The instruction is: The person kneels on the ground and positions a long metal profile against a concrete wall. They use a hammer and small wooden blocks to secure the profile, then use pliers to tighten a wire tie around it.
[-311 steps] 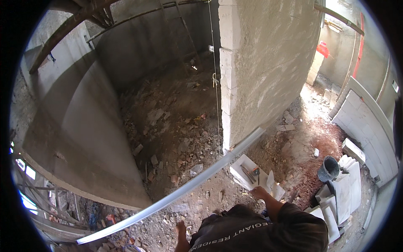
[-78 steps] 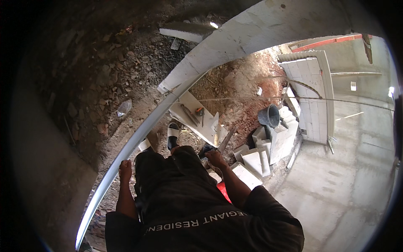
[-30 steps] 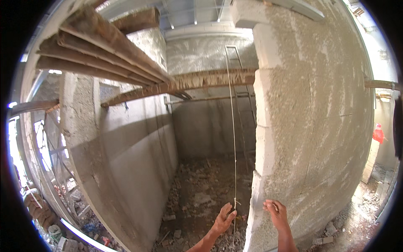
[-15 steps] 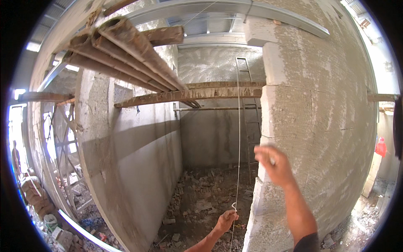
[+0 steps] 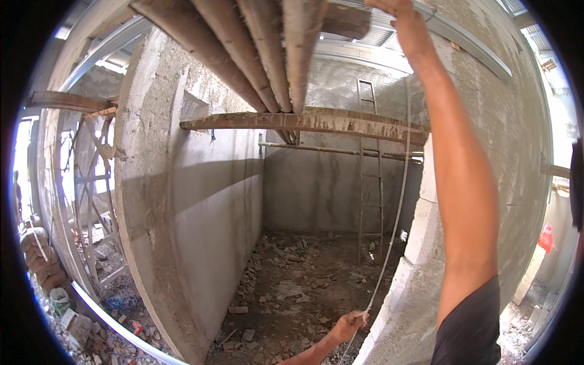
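Observation:
My left hand, low in the middle, is closed on a white string. From there the string runs up, leaning right, past the wooden beam toward my right forearm; a loose end hangs below the hand. My right hand is raised to the top edge, above the rough block wall on the right. Its fingers are partly cut off by the frame, but thumb and fingers look apart, with nothing visible in them. Whether it touches the string's upper end is hidden.
Several brown poles jut overhead, resting on a wooden beam across the opening. A plastered wall stands left. Behind, a narrow ladder leans at the back wall. Rubble covers the floor. A metal channel runs along the upper right.
My right hand has risen from beside the wall edge to the top of the view. My left hand, still holding the string, appears slightly further right; the string now slants. The view has shifted.

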Demonstrator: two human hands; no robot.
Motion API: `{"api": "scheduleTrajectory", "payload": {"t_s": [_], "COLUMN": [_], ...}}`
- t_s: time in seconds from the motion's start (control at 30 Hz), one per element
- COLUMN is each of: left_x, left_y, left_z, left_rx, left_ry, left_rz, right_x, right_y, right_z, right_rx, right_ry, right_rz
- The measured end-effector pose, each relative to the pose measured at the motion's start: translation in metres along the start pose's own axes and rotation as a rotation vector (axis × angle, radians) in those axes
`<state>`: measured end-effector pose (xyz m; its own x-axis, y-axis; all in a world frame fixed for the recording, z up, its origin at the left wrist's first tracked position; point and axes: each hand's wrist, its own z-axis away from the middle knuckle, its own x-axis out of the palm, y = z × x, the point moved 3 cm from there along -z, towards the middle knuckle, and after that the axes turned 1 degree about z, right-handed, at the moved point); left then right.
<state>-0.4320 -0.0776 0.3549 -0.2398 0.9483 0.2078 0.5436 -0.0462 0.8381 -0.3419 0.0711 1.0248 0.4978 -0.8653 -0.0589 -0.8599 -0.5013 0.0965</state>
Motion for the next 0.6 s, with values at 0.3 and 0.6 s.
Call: {"api": "scheduleTrajectory", "payload": {"t_s": [0.3, 0.6], "left_x": [-0.007, -0.006], "left_y": [0.033, 0.083], "left_z": [0.022, 0.016], "left_rx": [-0.164, 0.004], "left_ry": [-0.039, -0.028], "left_rz": [-0.312, -0.378], "right_x": [0.037, 0.004], "right_y": [0.014, 0.045], "right_z": [-0.041, 0.011], "right_rx": [0.116, 0.074], "right_ry": [-0.052, -0.055], "right_rz": [0.005, 0.312]}}
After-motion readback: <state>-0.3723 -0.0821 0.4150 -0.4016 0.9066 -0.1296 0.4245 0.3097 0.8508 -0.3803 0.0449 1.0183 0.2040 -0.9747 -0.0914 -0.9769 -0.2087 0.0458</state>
